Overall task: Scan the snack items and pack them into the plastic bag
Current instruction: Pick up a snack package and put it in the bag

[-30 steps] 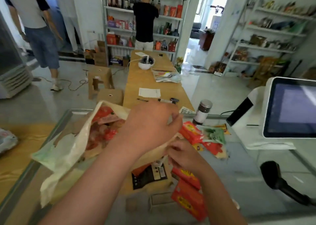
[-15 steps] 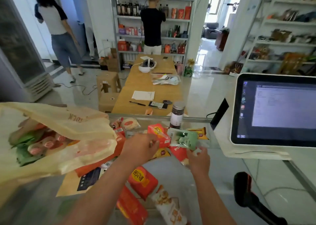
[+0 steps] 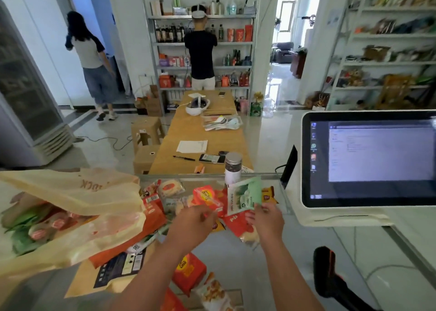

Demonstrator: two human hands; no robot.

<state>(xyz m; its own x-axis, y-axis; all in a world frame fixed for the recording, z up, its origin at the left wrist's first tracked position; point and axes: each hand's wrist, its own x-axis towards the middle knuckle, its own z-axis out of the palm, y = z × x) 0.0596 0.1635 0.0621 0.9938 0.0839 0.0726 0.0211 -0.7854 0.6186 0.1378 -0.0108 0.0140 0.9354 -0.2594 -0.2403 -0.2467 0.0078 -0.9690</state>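
Glass desk (image 3: 238,261) carries one plastic bag (image 3: 77,192); left hand (image 3: 194,227) pinches one red packet (image 3: 206,195), right hand (image 3: 267,221) grips one green packet (image 3: 246,196).

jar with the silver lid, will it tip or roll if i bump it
Tall and narrow, the jar would likely tip if bumped. Its round body would probably roll once down. It stands near the counter's far edge, so it might drop off.

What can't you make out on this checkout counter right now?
Head view only:
Scanner: cut off by the bottom edge.
Screen text: blurred, right edge crops it.
Plastic bag: left edge crops it.
Left hand: its back hides the fingers, so its grip on the red packet is unclear.
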